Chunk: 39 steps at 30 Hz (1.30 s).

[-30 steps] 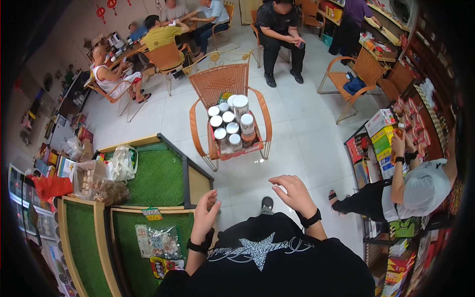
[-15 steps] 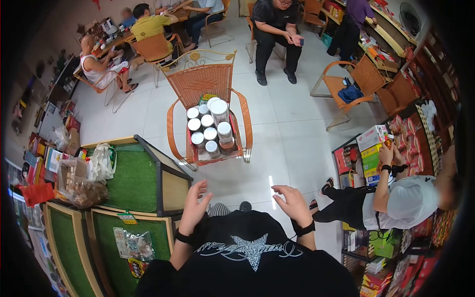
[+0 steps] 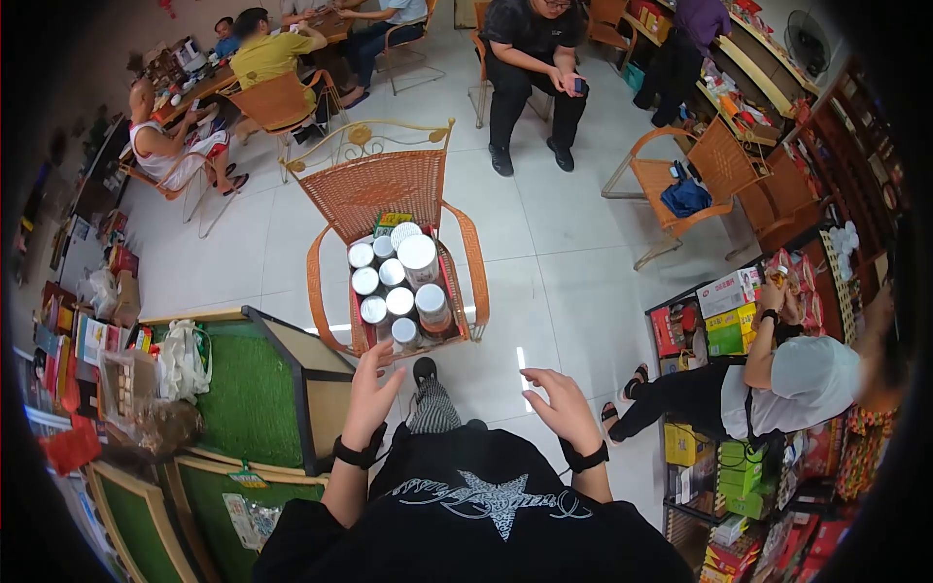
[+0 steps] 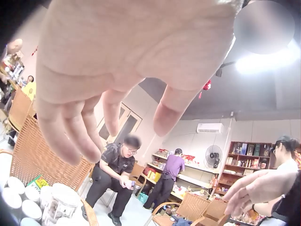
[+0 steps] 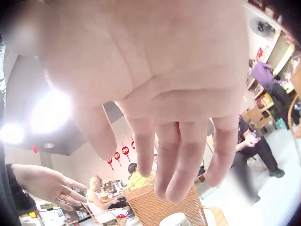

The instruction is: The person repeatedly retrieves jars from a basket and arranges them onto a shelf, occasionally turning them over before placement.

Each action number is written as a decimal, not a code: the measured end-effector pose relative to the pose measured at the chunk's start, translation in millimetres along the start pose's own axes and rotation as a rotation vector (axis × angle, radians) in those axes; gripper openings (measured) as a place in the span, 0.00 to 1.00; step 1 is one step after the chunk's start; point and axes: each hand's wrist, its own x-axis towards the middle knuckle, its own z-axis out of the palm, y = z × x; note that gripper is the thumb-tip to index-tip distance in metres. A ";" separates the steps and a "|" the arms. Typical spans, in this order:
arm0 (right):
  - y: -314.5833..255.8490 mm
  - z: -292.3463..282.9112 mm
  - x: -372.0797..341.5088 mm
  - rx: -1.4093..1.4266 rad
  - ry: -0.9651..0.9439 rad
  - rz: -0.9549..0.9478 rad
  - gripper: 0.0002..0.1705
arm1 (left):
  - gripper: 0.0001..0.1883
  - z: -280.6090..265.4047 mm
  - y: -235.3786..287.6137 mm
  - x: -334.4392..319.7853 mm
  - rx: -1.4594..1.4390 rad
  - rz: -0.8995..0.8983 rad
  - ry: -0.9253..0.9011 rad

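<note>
My left hand [image 3: 369,396] is held out in front of my body, its relaxed fingers holding nothing. To its right, my right hand [image 3: 566,412] is also raised with loose fingers and nothing in it. Ahead stands a woven armchair [image 3: 374,189] with a red-edged crate of several white-lidded jars [image 3: 418,257] on its seat. Taller jars stand at the right of the group, and a green-and-yellow packet [image 3: 392,222] sits behind them. In the head view my left fingertips overlap the near edge of the chair. The left wrist view shows the palm and hanging fingers [image 4: 87,122].
A green-lined display stand [image 3: 243,389] is at the left, with bags and boxes around it. On the right a person in a white top [image 3: 807,379] works at shelves of packages [image 3: 729,311]. Another person sits beyond the chair [image 3: 530,73]; more sit at a table.
The chair with the jars has come nearer and shifted left in the head view. The display stand has also slid left. Both hands stay raised and hold nothing.
</note>
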 end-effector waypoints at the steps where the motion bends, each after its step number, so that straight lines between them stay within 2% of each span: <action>1: -0.1 4.6 18.1 -0.002 0.002 0.008 0.18 | 0.26 -1.4 -3.5 14.2 -0.002 -0.001 -0.008; 3: 7.2 23.8 58.4 0.276 -0.031 0.035 0.22 | 0.27 -3.0 -17.2 43.6 0.035 0.009 -0.027; 6: 31.6 67.4 131.7 0.221 -0.077 0.167 0.27 | 0.29 0.4 -60.8 98.2 0.085 -0.066 -0.072; 8: 73.0 113.4 181.0 0.129 -0.096 0.134 0.35 | 0.31 10.2 -118.6 139.7 0.000 -0.146 -0.125; 9: 80.1 129.9 199.1 0.132 -0.115 0.149 0.35 | 0.32 14.1 -133.1 161.4 -0.032 -0.226 -0.171; 10: 81.4 143.4 217.8 0.016 -0.086 0.168 0.40 | 0.32 13.9 -138.8 181.1 -0.064 -0.303 -0.215; 11: 82.8 155.1 235.9 -0.102 -0.057 0.184 0.45 | 0.35 16.4 -143.3 196.5 0.037 -0.210 -0.197; 12: 76.0 159.0 255.4 -0.103 -0.074 0.191 0.45 | 0.38 22.1 -143.6 211.6 0.136 -0.116 -0.178; 14: 55.4 163.9 284.9 -0.099 -0.149 0.302 0.52 | 0.45 34.0 -143.8 235.0 0.335 -0.031 -0.135; 15: 56.4 174.0 295.2 -0.100 -0.091 0.227 0.58 | 0.50 41.0 -147.0 245.1 0.379 -0.024 -0.146; 18: 46.2 187.0 320.7 -0.226 -0.110 0.229 0.61 | 0.53 56.6 -152.0 266.7 0.475 0.032 -0.135; 20: 53.2 194.4 330.2 -0.277 -0.091 0.205 0.62 | 0.55 61.6 -162.7 277.3 0.466 0.033 -0.129; 22: 56.3 195.0 337.8 -0.319 -0.179 0.229 0.62 | 0.54 60.0 -168.7 283.0 0.394 -0.051 -0.333; 24: 62.2 192.8 341.8 -0.303 -0.234 0.204 0.62 | 0.53 58.7 -173.9 275.5 0.313 -0.051 -0.269; 28: 68.2 184.0 353.9 -0.249 -0.389 0.213 0.64 | 0.48 50.9 -178.7 275.5 0.162 -0.087 -0.285; 31: 58.3 178.2 355.3 -0.327 -0.456 0.192 0.67 | 0.49 45.6 -167.9 278.9 0.147 -0.233 -0.413; 32: 56.3 178.3 355.2 -0.373 -0.468 0.201 0.69 | 0.49 47.2 -167.7 278.7 0.139 -0.247 -0.389; 34: 65.6 185.2 351.3 -0.393 -0.467 0.119 0.70 | 0.51 51.8 -169.6 275.6 0.134 -0.224 -0.355; 36: 69.3 190.0 348.7 -0.307 -0.379 0.152 0.68 | 0.51 56.1 -169.7 270.7 0.128 -0.229 -0.298; 39: 75.9 190.0 346.5 -0.194 -0.282 0.037 0.58 | 0.53 65.2 -178.4 266.0 0.095 -0.148 -0.241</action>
